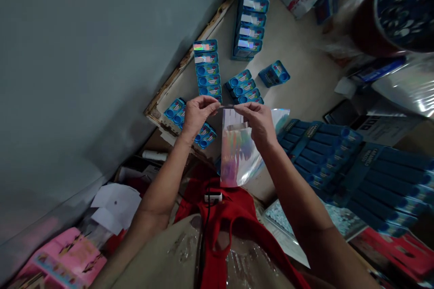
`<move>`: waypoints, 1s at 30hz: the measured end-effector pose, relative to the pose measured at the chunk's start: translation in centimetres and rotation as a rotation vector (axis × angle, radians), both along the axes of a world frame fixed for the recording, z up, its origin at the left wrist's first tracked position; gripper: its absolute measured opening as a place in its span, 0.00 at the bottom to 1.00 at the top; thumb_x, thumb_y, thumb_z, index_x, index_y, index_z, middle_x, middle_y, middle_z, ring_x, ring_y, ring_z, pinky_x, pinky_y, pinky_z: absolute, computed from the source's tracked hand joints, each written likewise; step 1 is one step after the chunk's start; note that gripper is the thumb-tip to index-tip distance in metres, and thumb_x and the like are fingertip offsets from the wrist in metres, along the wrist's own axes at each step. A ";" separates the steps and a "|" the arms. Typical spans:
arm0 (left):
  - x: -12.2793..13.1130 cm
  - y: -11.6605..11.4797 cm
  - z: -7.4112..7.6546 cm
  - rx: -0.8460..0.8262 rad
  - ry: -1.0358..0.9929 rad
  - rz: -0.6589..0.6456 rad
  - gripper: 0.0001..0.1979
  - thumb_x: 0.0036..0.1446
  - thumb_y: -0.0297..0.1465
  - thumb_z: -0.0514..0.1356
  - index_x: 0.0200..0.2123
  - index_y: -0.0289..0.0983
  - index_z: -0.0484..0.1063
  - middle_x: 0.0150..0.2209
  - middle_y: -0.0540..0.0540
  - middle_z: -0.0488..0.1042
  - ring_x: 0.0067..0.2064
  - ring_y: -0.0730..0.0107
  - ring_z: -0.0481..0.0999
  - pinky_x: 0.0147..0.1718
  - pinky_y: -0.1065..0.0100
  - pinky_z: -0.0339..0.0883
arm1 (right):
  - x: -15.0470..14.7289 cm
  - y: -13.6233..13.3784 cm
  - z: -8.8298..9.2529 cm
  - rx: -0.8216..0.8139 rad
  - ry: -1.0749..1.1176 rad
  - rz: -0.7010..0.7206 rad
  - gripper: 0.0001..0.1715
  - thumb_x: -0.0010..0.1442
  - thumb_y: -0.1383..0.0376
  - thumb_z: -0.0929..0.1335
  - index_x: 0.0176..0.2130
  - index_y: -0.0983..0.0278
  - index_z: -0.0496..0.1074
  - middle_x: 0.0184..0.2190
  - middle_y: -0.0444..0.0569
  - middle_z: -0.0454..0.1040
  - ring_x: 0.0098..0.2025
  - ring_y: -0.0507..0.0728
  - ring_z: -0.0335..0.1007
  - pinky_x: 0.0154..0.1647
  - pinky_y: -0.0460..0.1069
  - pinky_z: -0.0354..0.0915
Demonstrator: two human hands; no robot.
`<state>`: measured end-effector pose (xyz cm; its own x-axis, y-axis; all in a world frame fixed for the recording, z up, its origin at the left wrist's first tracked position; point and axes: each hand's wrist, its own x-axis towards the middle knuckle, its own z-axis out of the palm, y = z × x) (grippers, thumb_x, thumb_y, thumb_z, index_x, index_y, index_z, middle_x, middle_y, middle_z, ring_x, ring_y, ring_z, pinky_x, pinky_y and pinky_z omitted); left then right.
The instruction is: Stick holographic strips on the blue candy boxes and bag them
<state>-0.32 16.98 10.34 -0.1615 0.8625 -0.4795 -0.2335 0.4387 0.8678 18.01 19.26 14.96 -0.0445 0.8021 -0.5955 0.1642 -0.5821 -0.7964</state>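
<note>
- Pinching thumb to finger, the left hand (200, 112) has one end of a thin strip (227, 106); its grip is drawn small, with nothing else visible in it.
- The right hand (259, 120) meets the strip from the 3 o'clock side, thumb and finger nearly closed on the other end. The strip's long axis runs 9 to 3, bridging the short gap between the fingertips.
- Just beneath the right hand, toward 6 and 7 o'clock, hangs or lies a shiny sheet (233, 162), its straight left edge running 12 to 6. I cannot tell whether the right fingers also hold this sheet.
- The key relation: a row of blue boxes (208, 69) lies just past the left hand, near 12 o'clock, so the left is the nearer hand. The row leans from 11 to 5, while each box top in it runs roughly 9 to 3, much like the strip.
- The two farthest tops in that row carry shiny labels (204, 47); the next ones show none.
- A short group of boxes (244, 87) sits at 11 o'clock from the right hand, tops tilted 8 to 2, with a single box (274, 73) apart at 1 o'clock.
- Farther off at 12 o'clock, a labelled column of boxes (252, 16) stands on the worktop (298, 58).
</note>
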 end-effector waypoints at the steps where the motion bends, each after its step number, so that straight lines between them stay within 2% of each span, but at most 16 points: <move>1: -0.5 0.0 0.0 0.000 0.028 -0.012 0.16 0.47 0.42 0.76 0.32 0.37 0.79 0.30 0.48 0.81 0.30 0.72 0.78 0.33 0.69 0.76 | -0.4 0.2 -0.4 0.018 -0.015 0.005 0.19 0.49 0.50 0.76 0.29 0.63 0.78 0.20 0.40 0.67 0.22 0.49 0.57 0.23 0.47 0.56; 5: -2.6 0.7 -0.4 0.013 0.224 -0.024 0.09 0.53 0.36 0.72 0.32 0.37 0.79 0.29 0.48 0.80 0.30 0.71 0.79 0.33 0.69 0.75 | -2.7 2.0 -2.4 0.140 -0.162 0.063 0.17 0.50 0.52 0.75 0.28 0.64 0.78 0.21 0.43 0.71 0.24 0.51 0.62 0.27 0.48 0.58; 10: -5.3 4.1 -1.9 0.053 0.531 -0.011 0.02 0.55 0.28 0.68 0.31 0.38 0.78 0.26 0.50 0.78 0.29 0.71 0.77 0.34 0.68 0.72 | -6.7 6.0 -4.5 0.253 -0.479 0.196 0.13 0.55 0.56 0.73 0.31 0.64 0.81 0.24 0.47 0.75 0.30 0.56 0.70 0.34 0.50 0.63; 14: -6.8 7.1 -3.3 0.134 0.633 0.039 0.09 0.54 0.23 0.67 0.38 0.40 0.76 0.27 0.52 0.76 0.33 0.69 0.78 0.39 0.68 0.72 | -8.8 9.2 -5.9 0.337 -0.602 0.238 0.13 0.57 0.56 0.72 0.33 0.63 0.82 0.28 0.50 0.78 0.34 0.59 0.74 0.39 0.52 0.66; 17: -7.2 8.4 -4.4 0.161 0.689 0.079 0.12 0.54 0.22 0.68 0.41 0.41 0.74 0.28 0.52 0.76 0.35 0.68 0.78 0.42 0.67 0.72 | -9.6 10.7 -6.7 0.357 -0.639 0.271 0.13 0.58 0.55 0.72 0.33 0.62 0.81 0.30 0.52 0.80 0.36 0.61 0.75 0.40 0.53 0.67; 23: -7.4 9.1 -6.1 0.160 0.710 0.098 0.11 0.56 0.21 0.66 0.39 0.42 0.72 0.31 0.52 0.77 0.36 0.68 0.78 0.43 0.66 0.71 | -10.5 11.5 -7.0 0.340 -0.704 0.326 0.12 0.59 0.56 0.72 0.34 0.62 0.81 0.31 0.53 0.80 0.37 0.62 0.75 0.40 0.54 0.66; 30: -7.7 8.9 -6.5 0.163 0.685 0.079 0.12 0.56 0.20 0.65 0.40 0.42 0.71 0.31 0.51 0.76 0.36 0.68 0.78 0.42 0.66 0.71 | -10.7 11.5 -7.1 0.330 -0.710 0.338 0.12 0.58 0.57 0.72 0.34 0.62 0.82 0.31 0.52 0.80 0.39 0.63 0.76 0.42 0.55 0.67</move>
